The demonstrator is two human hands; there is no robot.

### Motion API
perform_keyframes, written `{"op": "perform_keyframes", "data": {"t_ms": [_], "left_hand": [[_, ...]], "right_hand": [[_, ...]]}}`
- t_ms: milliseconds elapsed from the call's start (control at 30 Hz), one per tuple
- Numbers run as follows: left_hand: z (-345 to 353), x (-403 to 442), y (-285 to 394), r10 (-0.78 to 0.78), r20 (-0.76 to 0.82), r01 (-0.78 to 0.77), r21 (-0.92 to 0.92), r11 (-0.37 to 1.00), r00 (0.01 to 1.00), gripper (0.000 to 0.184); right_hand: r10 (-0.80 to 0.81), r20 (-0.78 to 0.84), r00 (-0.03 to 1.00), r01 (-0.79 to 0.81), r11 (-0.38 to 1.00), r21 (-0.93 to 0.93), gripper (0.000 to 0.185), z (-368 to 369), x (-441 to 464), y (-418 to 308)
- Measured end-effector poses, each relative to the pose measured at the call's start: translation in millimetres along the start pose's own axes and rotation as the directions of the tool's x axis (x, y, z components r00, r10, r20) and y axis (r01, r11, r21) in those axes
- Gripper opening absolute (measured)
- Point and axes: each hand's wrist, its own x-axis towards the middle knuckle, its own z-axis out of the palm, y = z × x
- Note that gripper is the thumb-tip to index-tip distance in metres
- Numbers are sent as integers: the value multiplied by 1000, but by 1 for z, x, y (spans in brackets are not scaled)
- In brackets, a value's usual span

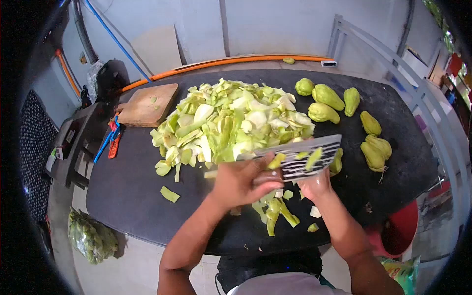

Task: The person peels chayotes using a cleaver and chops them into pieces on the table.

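Both forearms (189,241) are extended over the near edge of a dark table (132,196), and a flat, striped tool (322,169) is held up, tilted, between the hands. What seems to be its brown handle (268,177) – blur makes this hard to judge – is wrapped by the left hand (238,179), whose fingers are closed around it. Yellow-green scraps (314,157) are seen against the tool's face. The right hand (314,186) is placed at the tool's lower edge, partly hidden behind it, so whether anything is pinched there cannot be told.

Just beyond the hands, pale green slices and peelings (236,118) are piled in a broad heap; loose strips (278,214) are scattered on the near side. Whole pear-shaped fruits (328,97) are spread to the right of the heap. At its left, a wooden board (149,104) is laid – an orange-and-blue item (114,145) is set near it.
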Motion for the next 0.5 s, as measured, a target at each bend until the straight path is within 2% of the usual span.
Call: {"op": "perform_keyframes", "data": {"t_ms": [33,67,100,200,300,333,433,467,500], "left_hand": [[8,-3,-2,61,1,-61,85,995,998,75],[6,0,7,83,36,-88,167,982,996,78],[2,2,16,102,75,-117,246,962,992,80],[10,4,21,215,53,-221,274,936,975,82],[13,5,22,255,28,-253,274,928,966,84],[13,5,22,243,45,-245,285,926,969,83],[7,5,18,202,67,-213,313,926,977,82],[6,5,12,186,59,-195,316,929,981,82],[5,4,10,170,52,-177,319,931,984,81]], "right_hand": [[-5,-115,993,14,997,81,53,2,1,1],[47,-30,998,-47,999,-6,62,4,3,-6],[102,-98,990,-93,991,92,62,22,-3,-18],[-43,-168,985,32,997,-67,57,-6,16,-7],[-105,-122,987,81,979,-186,57,-10,17,-8],[-83,-157,984,75,995,-59,57,-3,16,-6],[-46,-174,984,48,999,10,64,16,7,-9],[25,-126,992,-10,994,112,60,16,4,-11],[-130,-119,984,120,989,-91,58,2,14,-3]]}}
